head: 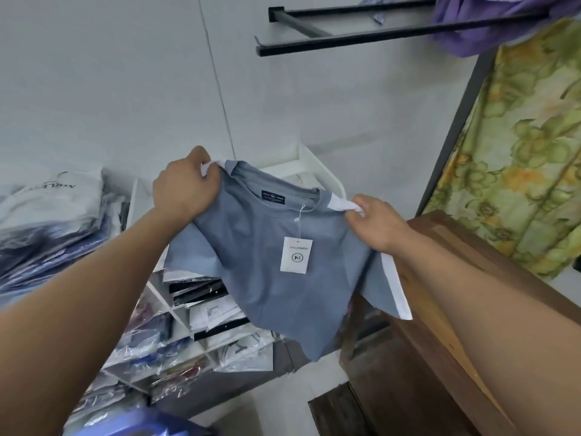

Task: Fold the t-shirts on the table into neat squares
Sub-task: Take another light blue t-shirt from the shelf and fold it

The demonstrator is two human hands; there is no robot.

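A grey-blue t-shirt [267, 272] with white shoulder and sleeve stripes hangs in the air in front of me, collar up. A white paper tag [296, 255] dangles from its neck label. My left hand [184, 187] grips the shirt's left shoulder at the white stripe. The right shoulder is pinched by my right hand [375, 223], also at the white stripe. The body of the shirt hangs down loosely between my arms, its hem reaching over the shelf below.
A white cubby shelf [201, 316] full of bagged garments stands below and behind the shirt. Stacked bagged clothes [53, 221] lie at left. A brown wooden table [456, 278] runs along the right, with a floral curtain [528, 158] behind it and black wall rails [377, 36] overhead.
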